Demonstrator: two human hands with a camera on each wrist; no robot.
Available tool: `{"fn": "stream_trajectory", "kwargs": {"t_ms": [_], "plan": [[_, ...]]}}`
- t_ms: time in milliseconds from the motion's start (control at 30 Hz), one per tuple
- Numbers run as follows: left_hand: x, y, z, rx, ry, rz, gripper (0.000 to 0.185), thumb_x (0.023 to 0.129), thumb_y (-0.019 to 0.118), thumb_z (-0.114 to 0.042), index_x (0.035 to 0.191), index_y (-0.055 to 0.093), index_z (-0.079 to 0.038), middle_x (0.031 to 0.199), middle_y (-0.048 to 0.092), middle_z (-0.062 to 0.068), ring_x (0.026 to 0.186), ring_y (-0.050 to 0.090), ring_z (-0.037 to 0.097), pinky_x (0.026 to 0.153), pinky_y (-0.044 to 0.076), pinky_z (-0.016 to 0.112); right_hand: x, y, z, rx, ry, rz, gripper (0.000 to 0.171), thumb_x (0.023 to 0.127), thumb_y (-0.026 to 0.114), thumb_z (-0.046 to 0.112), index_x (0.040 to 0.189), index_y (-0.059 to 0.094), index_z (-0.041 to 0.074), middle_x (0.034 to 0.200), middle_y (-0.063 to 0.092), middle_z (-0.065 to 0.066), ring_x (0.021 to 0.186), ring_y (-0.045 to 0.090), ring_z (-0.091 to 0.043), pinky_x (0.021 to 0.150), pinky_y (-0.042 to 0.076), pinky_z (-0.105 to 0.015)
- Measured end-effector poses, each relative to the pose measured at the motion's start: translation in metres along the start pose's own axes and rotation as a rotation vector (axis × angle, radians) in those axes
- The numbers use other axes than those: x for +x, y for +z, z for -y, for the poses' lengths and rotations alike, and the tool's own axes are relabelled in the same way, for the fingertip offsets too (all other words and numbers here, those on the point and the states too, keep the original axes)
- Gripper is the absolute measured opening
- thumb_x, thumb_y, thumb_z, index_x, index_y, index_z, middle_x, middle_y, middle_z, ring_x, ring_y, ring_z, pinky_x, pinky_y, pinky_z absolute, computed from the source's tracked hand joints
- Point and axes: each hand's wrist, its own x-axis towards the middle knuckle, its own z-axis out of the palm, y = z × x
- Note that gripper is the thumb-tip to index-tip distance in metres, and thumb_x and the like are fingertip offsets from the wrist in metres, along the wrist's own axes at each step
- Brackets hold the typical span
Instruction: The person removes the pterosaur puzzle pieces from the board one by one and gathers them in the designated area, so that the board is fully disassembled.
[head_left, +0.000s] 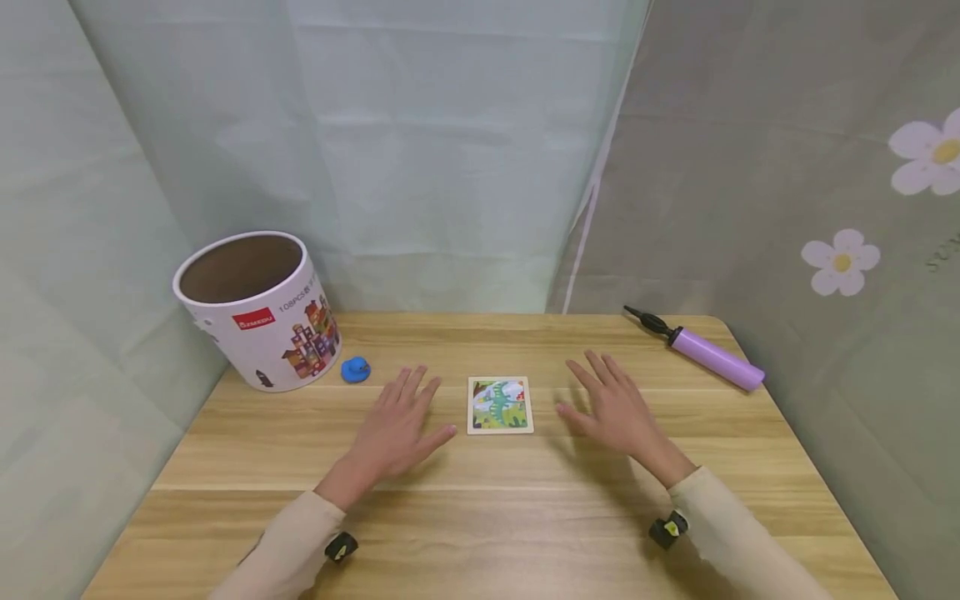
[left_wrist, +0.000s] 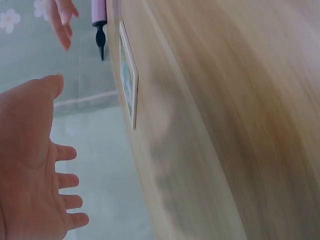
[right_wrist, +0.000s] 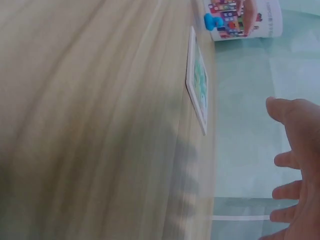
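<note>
Fingers straight and spread on both sides, holding nothing: left hand [head_left: 397,425] and right hand [head_left: 611,408] lie palm-down over the wooden table [head_left: 480,517], one on either side of a small square picture puzzle [head_left: 500,405]. Whether the palms touch the wood or hover just above it cannot be told.

Table: pale wood grain, spans everything under the fingers.

Tub: open round cardboard tub [head_left: 258,308] printed with coloured block buildings, beyond and to the outside of the left fingers, well apart from them, tilted slightly. Inside looks bare brown; its bottom is hidden.

Pump: purple hand pump [head_left: 705,350] with black nozzle, lying beyond and to the outside of the right fingers, near the table's far corner.

Puzzle: lies flat between the two sets of fingertips, near the left thumb and near the right thumb, touching neither. White frame, green cartoon scene. The left wrist view shows it edge-on [left_wrist: 127,75] as a thin board with a low raised rim.

Blue piece: small blue toy [head_left: 356,369] just beside the tub's base, a little past the left fingertips.

Handling judgement: puzzle looks light, stiff and thin, sitting flush on smooth wood, so likely to slide rather than lift. Best hold would be a pinch on two opposite frame edges; loose pieces inside could spill if tipped.
</note>
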Motion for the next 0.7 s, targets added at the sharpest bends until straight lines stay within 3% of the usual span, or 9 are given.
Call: {"fn": "stream_trajectory", "kwargs": {"t_ms": [133,300,500,700], "plan": [[0.004,0.004,-0.011,-0.021,0.029,0.034,0.081,0.1,0.052,-0.061,0.156,0.041,-0.004,0.166,0.025,0.022,0.153,0.022,0.045,0.122,0.022,0.058,0.012,0.0,-0.002,0.046,-0.07,-0.022,0.071,0.095,0.069,0.046,0.15,0.05,0.005,0.155,0.041,-0.03,0.144,0.035,-0.051,0.118,0.028,-0.062],[0.006,0.013,-0.027,-0.037,0.062,0.08,0.079,0.1,0.053,-0.059,0.155,0.041,-0.004,0.165,0.027,0.021,0.152,0.025,0.045,0.123,0.022,0.056,0.026,0.004,-0.003,0.1,-0.12,-0.016,0.066,0.094,0.072,0.038,0.147,0.053,0.004,0.151,0.046,-0.03,0.141,0.041,-0.05,0.117,0.03,-0.062],[0.01,0.023,-0.046,-0.019,0.13,0.15,0.082,0.102,0.043,-0.063,0.158,0.036,-0.003,0.167,0.025,0.02,0.152,0.024,0.042,0.122,0.024,0.056,0.039,0.009,0.002,0.166,-0.137,0.023,0.062,0.096,0.071,0.038,0.146,0.055,0.004,0.149,0.05,-0.028,0.137,0.047,-0.048,0.112,0.037,-0.063],[0.016,0.027,-0.063,-0.042,0.166,0.202,0.083,0.103,0.044,-0.061,0.157,0.035,0.001,0.167,0.022,0.022,0.154,0.022,0.041,0.123,0.023,0.055,0.051,0.016,0.007,0.223,-0.135,0.07,0.059,0.097,0.069,0.037,0.146,0.057,0.007,0.149,0.051,-0.026,0.137,0.047,-0.046,0.111,0.038,-0.064]]}}
